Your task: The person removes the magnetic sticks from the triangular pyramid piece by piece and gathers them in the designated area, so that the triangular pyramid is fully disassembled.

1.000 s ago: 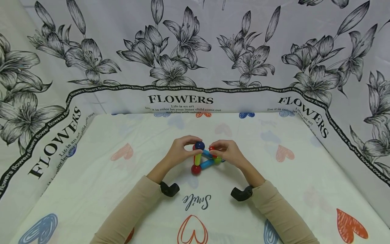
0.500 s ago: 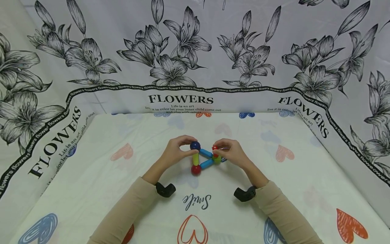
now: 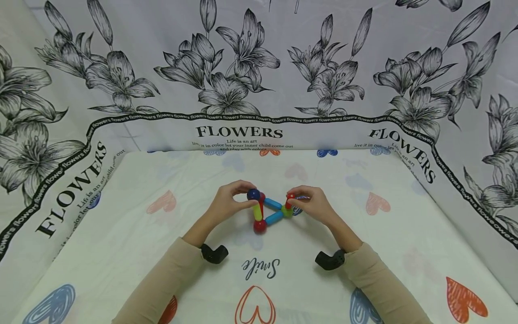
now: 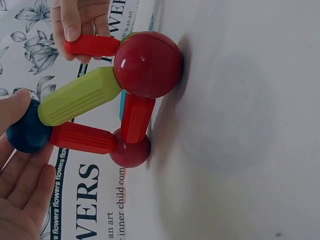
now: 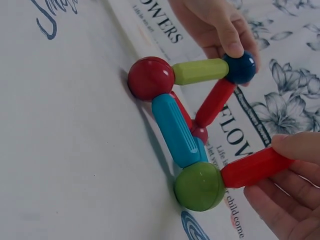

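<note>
A magnetic ball-and-rod frame stands between my hands on the tablecloth. My left hand [image 3: 226, 204] pinches the dark blue ball [image 4: 29, 129] at its raised left corner. From that ball a yellow-green rod [image 4: 82, 95] and a red rod [image 4: 82, 138] slope down to a near red ball [image 4: 148, 65] and a far red ball [image 4: 131, 149]. Light blue rods [image 3: 275, 218] run from the red balls to a green ball [image 5: 200, 186] at the right. My right hand [image 3: 317, 204] pinches the upper end of a second red rod [image 5: 255, 167], whose lower end meets the green ball.
The white tablecloth [image 3: 194, 274] carries printed hearts and the word Smile. A flower-printed curtain [image 3: 238, 99] closes off the back and sides. Black devices are worn at the left wrist [image 3: 214, 254] and right wrist [image 3: 329, 260].
My left hand has moved left with the blue ball, and my right hand has shifted right with the upper end of its red rod. Their tops now stand farther apart; the frame's base stays put.
</note>
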`<state>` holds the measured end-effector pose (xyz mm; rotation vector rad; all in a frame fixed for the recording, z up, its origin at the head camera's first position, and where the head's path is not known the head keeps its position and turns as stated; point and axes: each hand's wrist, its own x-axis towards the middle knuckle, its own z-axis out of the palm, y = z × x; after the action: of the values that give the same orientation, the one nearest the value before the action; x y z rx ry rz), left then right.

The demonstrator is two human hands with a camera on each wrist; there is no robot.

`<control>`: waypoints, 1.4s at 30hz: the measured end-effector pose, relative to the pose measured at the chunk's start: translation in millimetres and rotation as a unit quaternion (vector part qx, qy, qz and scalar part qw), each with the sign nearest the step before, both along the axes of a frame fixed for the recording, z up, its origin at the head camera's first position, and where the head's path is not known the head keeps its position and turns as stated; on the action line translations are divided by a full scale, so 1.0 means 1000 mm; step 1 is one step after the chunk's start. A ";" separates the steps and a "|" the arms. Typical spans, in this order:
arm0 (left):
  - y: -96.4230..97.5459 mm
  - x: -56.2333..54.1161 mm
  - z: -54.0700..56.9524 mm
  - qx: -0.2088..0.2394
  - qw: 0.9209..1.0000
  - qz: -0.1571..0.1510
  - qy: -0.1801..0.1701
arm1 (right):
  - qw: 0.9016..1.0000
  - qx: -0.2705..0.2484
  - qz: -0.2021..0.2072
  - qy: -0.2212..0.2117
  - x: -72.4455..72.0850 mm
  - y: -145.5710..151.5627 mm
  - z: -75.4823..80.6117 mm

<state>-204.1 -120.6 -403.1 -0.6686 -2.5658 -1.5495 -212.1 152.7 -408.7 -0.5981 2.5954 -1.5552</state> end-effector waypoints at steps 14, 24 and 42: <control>-0.010 0.002 0.000 -0.007 1.000 0.007 -0.002 | 1.000 -0.008 -0.011 -0.002 0.001 0.016 -0.005; -0.020 0.003 -0.003 -0.010 1.000 0.002 -0.003 | 1.000 -0.005 -0.010 0.003 0.002 0.021 -0.009; -0.031 0.007 -0.003 -0.028 0.999 0.011 -0.010 | 1.000 0.019 -0.014 -0.019 0.004 0.026 -0.011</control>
<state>-197.6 -151.9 -406.2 -0.6293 -2.6314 -1.4908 -208.3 179.0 -419.5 -0.5260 2.6111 -1.5053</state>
